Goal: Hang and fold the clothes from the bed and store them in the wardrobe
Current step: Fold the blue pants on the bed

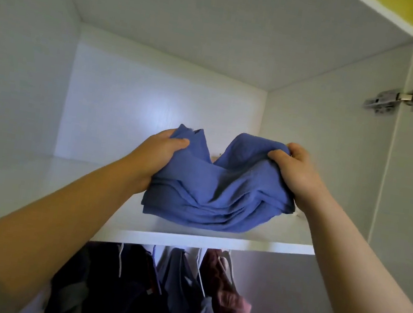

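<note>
At the centre of the frame, a folded blue garment (218, 187) is resting on the white upper shelf (35, 184) of the wardrobe (167, 16), its front layers lying near the shelf's front edge. Both hands are gripping it: the left hand (159, 153) is closing on its left end, thumb pressing on top, and the right hand (296, 169) is pinching its right end the same way. The cloth is sagging in the middle between the two raised ends. Bare forearms are reaching up from the lower corners of the frame. Below the shelf, at the lower centre, dark, grey-blue and dusty-red clothes (179, 294) are hanging side by side. At the upper right, a metal hinge (400, 96) is joining the open door to the wardrobe's side wall.
</note>
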Demonstrator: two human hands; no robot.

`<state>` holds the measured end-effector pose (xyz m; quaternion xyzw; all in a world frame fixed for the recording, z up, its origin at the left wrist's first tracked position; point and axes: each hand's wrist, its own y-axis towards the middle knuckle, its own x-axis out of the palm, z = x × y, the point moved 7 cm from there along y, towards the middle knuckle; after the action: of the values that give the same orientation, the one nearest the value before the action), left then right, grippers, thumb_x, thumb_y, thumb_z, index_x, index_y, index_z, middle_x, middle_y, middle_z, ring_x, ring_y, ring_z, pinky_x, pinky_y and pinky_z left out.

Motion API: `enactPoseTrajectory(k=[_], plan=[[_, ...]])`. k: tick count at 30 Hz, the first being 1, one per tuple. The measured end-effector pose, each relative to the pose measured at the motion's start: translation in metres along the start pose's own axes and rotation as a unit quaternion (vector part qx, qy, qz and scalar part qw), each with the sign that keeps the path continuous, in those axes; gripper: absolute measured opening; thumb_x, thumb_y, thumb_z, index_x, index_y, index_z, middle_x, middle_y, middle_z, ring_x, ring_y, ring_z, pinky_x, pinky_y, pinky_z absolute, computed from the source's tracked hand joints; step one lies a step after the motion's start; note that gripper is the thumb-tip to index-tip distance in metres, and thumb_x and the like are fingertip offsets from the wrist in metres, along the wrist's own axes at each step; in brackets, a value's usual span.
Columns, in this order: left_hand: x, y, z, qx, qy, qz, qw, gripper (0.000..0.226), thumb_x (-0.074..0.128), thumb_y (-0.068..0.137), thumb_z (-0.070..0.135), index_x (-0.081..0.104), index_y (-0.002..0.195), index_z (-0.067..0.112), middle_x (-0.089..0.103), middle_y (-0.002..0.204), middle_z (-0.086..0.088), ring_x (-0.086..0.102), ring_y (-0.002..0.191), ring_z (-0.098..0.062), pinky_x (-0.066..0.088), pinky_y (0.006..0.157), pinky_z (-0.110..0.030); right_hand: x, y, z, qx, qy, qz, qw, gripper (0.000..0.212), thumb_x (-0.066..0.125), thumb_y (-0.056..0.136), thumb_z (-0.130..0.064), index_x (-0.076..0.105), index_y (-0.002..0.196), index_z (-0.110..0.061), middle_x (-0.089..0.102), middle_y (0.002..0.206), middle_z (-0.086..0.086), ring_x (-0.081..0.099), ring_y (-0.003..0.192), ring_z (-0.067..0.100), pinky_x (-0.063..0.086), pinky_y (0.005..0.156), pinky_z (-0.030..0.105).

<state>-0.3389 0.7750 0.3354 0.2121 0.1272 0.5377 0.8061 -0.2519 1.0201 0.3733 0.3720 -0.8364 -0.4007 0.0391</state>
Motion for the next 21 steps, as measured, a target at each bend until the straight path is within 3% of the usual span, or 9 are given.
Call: enactPoseTrajectory(k=[6,11,16,18,20,21], plan=[[-0.022,0.074,-0.005,0.015,0.051,0.037,0.998,0.026,0.050,0.099,0.020,0.057,0.124,0.019,0.067,0.111,-0.001,0.064,0.088,-0.013,0.049,0.064,-0.022,0.044,0.069,0.022,-0.020,-0.005,-0.007,1.000,0.020,0.055,0.091,-0.017,0.048,0.073,-0.016,0.049,0.069,-0.001,0.045,0.070,0.017,0.037,0.062,0.030],[-0.024,0.136,-0.012,0.016,0.078,0.064,0.995,0.038,0.050,0.099,0.018,0.050,0.137,0.015,0.060,0.126,-0.006,0.061,0.093,-0.015,0.047,0.067,-0.020,0.087,0.132,0.047,-0.027,0.004,-0.033,0.999,0.009,0.055,0.092,-0.017,0.054,0.089,-0.008,0.052,0.075,0.001,0.049,0.079,0.021,0.040,0.071,0.031],[-0.034,0.198,0.000,0.073,0.102,0.100,0.987,0.042,0.049,0.099,0.017,0.047,0.142,0.018,0.057,0.133,-0.002,0.058,0.107,-0.018,0.049,0.079,-0.021,0.119,0.198,0.064,-0.022,0.043,-0.056,0.997,0.011,0.051,0.092,-0.016,0.052,0.093,-0.005,0.052,0.082,0.005,0.048,0.078,0.021,0.042,0.068,0.031],[-0.043,0.219,0.003,0.099,0.128,0.126,0.979,0.043,0.048,0.100,0.018,0.045,0.142,0.021,0.055,0.134,-0.001,0.057,0.113,-0.020,0.050,0.093,-0.029,0.126,0.220,0.077,0.001,0.082,-0.053,0.995,0.009,0.051,0.092,-0.015,0.050,0.091,-0.006,0.049,0.080,0.006,0.046,0.077,0.022,0.040,0.067,0.032],[-0.054,0.232,-0.026,0.048,0.169,0.138,0.975,0.040,0.047,0.099,0.018,0.048,0.139,0.018,0.058,0.130,-0.006,0.059,0.111,-0.026,0.051,0.095,-0.037,0.143,0.228,0.110,0.061,0.079,-0.088,0.991,0.010,0.051,0.094,-0.013,0.052,0.095,-0.004,0.052,0.085,0.010,0.048,0.083,0.025,0.039,0.071,0.035],[-0.059,0.235,-0.056,-0.016,0.178,0.130,0.975,0.036,0.047,0.099,0.018,0.051,0.134,0.013,0.062,0.122,-0.012,0.061,0.103,-0.028,0.055,0.086,-0.037,0.152,0.224,0.134,0.105,0.038,-0.112,0.987,0.014,0.052,0.096,-0.013,0.055,0.099,0.000,0.055,0.092,0.012,0.049,0.087,0.026,0.040,0.074,0.035]])
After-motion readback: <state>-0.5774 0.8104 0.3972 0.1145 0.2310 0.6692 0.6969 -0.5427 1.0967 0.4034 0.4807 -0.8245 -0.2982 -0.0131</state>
